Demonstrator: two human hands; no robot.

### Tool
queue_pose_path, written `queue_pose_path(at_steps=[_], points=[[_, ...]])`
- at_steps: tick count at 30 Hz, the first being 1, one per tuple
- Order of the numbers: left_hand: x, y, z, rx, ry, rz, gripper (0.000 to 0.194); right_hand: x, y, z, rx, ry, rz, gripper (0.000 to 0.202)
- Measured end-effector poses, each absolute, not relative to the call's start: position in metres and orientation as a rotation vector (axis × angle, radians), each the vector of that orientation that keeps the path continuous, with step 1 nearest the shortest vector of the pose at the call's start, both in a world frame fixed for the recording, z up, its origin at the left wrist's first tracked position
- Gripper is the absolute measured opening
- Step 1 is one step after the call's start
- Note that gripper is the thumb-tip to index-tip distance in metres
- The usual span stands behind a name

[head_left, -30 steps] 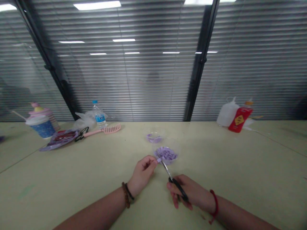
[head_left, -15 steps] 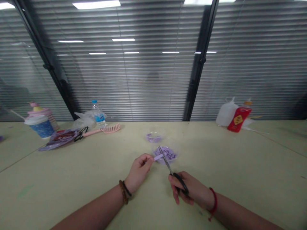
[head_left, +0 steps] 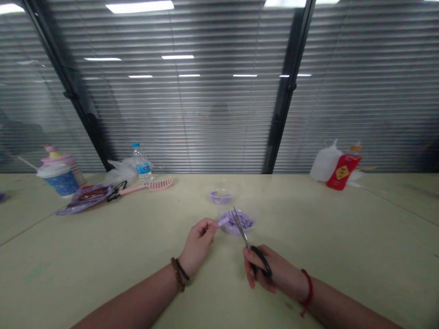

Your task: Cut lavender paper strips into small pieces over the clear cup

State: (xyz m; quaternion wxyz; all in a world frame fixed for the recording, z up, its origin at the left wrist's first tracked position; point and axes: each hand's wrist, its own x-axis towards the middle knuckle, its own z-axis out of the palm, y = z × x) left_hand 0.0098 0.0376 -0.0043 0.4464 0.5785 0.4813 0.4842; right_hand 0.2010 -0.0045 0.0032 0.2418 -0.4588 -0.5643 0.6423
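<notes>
The left hand [head_left: 199, 244] is pinching a purple strip [head_left: 223, 221], which is extending from its fingertips over the near-left rim of a clear bowl of purple clippings [head_left: 240, 221]. The right hand [head_left: 262, 267] is gripping black-handled scissors [head_left: 261, 259], their blades parting slightly above the bowl, nearer the bench's [head_left: 137, 246] far edge.

On the left wrist there are two bracelets, one of brown round beads and one thin and black. The right wrist has a red cord bracelet with hanging end.
</notes>
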Motion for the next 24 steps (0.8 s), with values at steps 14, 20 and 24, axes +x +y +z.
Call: queue_pose_path(at_steps=[14,20,24], points=[[0.019,0.024,0.001,1.478,1.229,1.227,0.028,0.199,-0.007,0.0,-1.239,-1.706,1.764,0.049],[0.017,0.026,0.0,1.473,1.237,1.213,0.028,0.197,-0.006,0.003,-1.263,-1.673,1.786,0.052],[0.018,0.027,-0.002,1.482,1.236,1.202,0.028,0.198,-0.007,0.002,-1.279,-1.677,1.779,0.053]])
